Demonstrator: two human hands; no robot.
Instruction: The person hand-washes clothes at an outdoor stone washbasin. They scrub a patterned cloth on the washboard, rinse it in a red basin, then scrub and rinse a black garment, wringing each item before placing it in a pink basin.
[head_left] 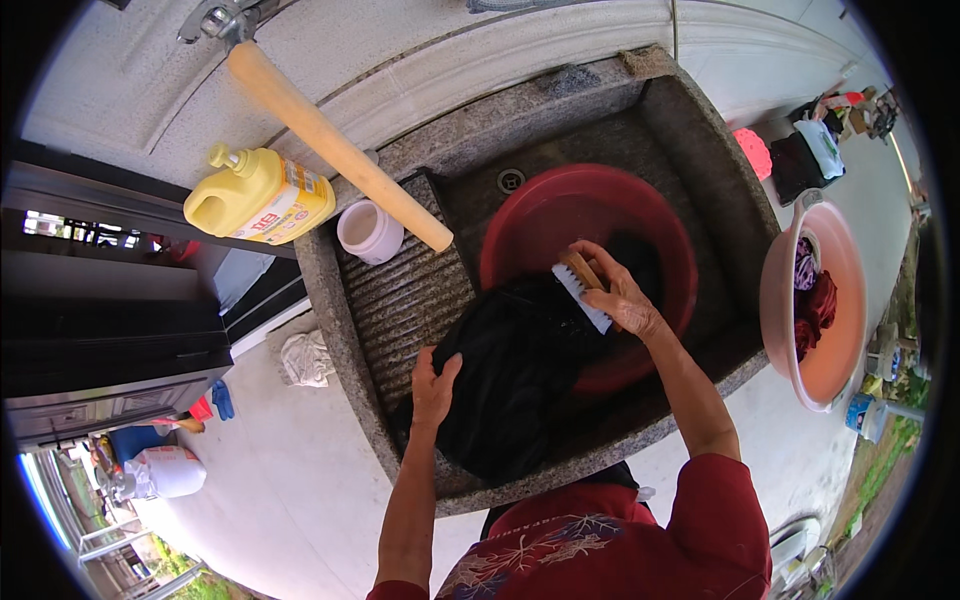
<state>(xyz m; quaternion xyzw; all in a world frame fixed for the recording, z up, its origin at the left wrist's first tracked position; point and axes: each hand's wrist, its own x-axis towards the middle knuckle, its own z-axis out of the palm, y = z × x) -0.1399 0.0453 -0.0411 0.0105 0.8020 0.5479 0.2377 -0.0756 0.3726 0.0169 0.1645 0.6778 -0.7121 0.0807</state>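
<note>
Apparent step: scrubbing. Right hand (622, 298) clamps the wooden-backed, white-bristled brush (582, 299) over the black fabric cloth (510, 370), spread from the round red plastic basin (497, 228) toward the grey stone sink's (348, 330) front-left corner. Left hand (432, 388) grips the cloth; the next stroke likely requires steady tension.

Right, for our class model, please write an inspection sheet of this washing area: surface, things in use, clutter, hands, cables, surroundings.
Surface: stone sink with ribbed washboard
Things in use: black cloth, partly in red basin; brush, white-bristled
Clutter: yellow pump jug, pale tub
Hands: left hand on the cloth; right hand gripping the brush
Cables: thin wall line, cannot tell whether cable
Surroundings: pink basin holding clothes; pale floor
</note>
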